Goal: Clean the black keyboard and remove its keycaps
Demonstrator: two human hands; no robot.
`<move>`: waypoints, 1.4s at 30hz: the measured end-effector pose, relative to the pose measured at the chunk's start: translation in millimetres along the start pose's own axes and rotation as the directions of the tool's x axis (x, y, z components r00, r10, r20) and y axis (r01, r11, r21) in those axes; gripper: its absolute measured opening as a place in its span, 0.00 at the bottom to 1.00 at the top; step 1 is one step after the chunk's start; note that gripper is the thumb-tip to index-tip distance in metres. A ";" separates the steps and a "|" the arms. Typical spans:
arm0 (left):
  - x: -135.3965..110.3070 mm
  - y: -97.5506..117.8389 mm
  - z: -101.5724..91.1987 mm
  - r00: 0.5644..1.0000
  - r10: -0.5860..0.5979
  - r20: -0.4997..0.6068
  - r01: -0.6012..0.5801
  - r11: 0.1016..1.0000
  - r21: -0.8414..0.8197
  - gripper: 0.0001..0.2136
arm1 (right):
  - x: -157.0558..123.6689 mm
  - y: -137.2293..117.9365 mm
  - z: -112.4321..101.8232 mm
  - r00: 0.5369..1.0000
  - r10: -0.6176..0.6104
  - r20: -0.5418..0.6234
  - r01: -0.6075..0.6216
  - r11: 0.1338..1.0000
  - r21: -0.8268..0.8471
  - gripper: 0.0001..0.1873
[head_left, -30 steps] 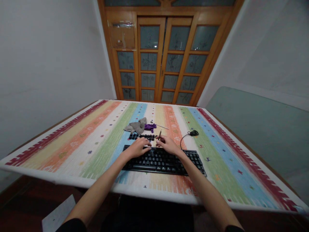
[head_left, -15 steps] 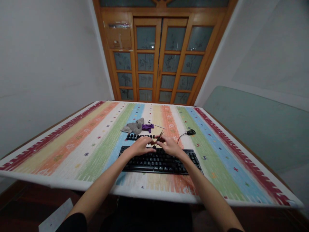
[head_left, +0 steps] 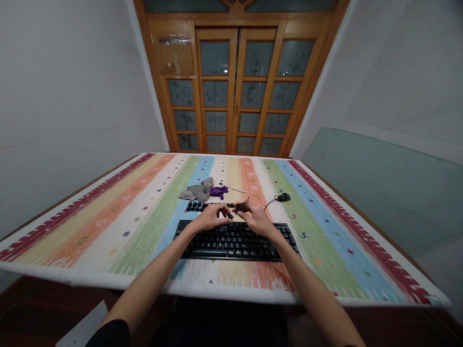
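A black keyboard [head_left: 231, 246] lies on the table in front of me, both hands over its far edge. My left hand [head_left: 212, 217] pinches a small black keycap [head_left: 230, 217] between thumb and fingertips. Close beside it, my right hand [head_left: 256, 218] is closed on a small, thin tool with a dark part [head_left: 239, 207]; its exact kind is too small to make out. Just beyond the keyboard, several loose black keycaps [head_left: 197, 206] stand in rows, partly hidden behind my left hand.
Past the keycaps lie a grey cloth [head_left: 198, 191], a purple cloth [head_left: 218, 192] and a thin rod [head_left: 237, 190]. A coiled black cable [head_left: 282, 197] rests to the right. A striped cloth [head_left: 144, 231] covers the table; wooden glazed doors [head_left: 235, 86] stand behind it.
The tool in my right hand has tipped from upright to slanting right. My left fingers have lifted the keycap slightly off the keyboard. The view has shifted a little.
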State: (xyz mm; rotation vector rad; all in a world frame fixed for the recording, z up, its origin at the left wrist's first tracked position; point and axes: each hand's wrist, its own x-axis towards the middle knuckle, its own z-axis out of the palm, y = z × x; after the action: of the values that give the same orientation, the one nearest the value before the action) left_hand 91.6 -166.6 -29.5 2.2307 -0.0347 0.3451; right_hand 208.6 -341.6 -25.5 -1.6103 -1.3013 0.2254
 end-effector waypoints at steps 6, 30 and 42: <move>3.6 -10.4 -0.2 0.991 -0.098 0.087 0.124 0.912 -0.391 0.19 | -2.3 6.2 -1.7 1.000 0.000 0.015 -0.001 0.996 0.086 0.14; 15.9 -4.1 14.3 0.923 -0.351 -0.156 0.218 0.812 -0.542 0.17 | -2.5 0.2 -0.4 0.980 -0.176 -0.091 0.162 0.976 -0.143 0.12; 17.8 0.9 21.5 0.860 -0.472 -0.192 0.220 0.683 -0.696 0.15 | -0.7 2.1 6.7 0.960 -0.254 -0.119 0.220 0.946 -0.240 0.14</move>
State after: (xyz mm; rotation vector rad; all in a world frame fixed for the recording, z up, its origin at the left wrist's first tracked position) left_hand 113.6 -182.0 -36.9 1.3941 0.4162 0.4388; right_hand 205.2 -338.1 -30.6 -1.6041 -1.4290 -0.1940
